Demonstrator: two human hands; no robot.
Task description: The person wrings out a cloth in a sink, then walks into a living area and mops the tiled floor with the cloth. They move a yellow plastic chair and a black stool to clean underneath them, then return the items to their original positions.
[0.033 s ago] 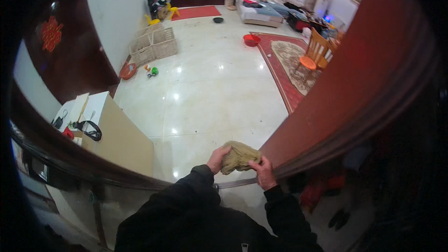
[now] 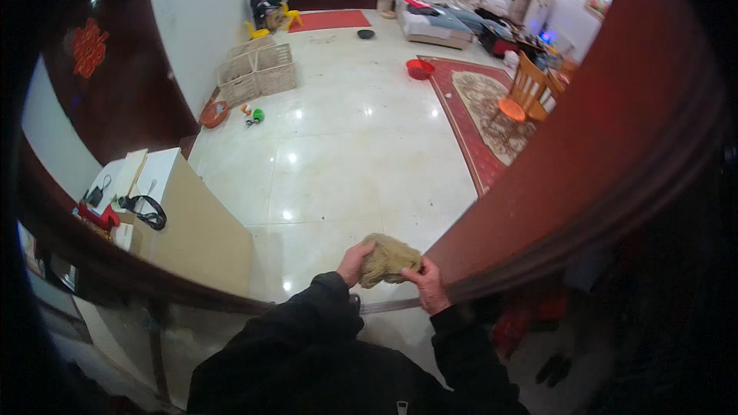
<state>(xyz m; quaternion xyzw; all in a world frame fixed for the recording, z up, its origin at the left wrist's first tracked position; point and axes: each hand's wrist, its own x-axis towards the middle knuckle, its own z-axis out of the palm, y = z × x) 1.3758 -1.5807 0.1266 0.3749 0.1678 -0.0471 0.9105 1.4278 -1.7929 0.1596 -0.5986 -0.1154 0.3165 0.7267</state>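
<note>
In front of my body, a crumpled olive-tan cloth [image 2: 388,260] is held up between my two hands. My left hand [image 2: 354,263] grips its left edge, fingers partly hidden behind the fabric. My right hand [image 2: 430,286] pinches the lower right edge with thumb and fingers. Black sleeves cover both forearms. The cloth is bunched into folds above a door threshold [image 2: 384,306].
A reddish-brown door [image 2: 538,161] stands close on my right. To the left, a cabinet [image 2: 211,230] carries cables and small items. Farther off are wicker crates [image 2: 257,75], small toys [image 2: 255,115], a red basin [image 2: 420,69], a patterned rug [image 2: 453,123] and wooden chairs [image 2: 524,88].
Both hands and the cloth have shifted slightly left in the picture, and the cloth looks more compactly bunched. The room has shifted a little as my head moved.
</note>
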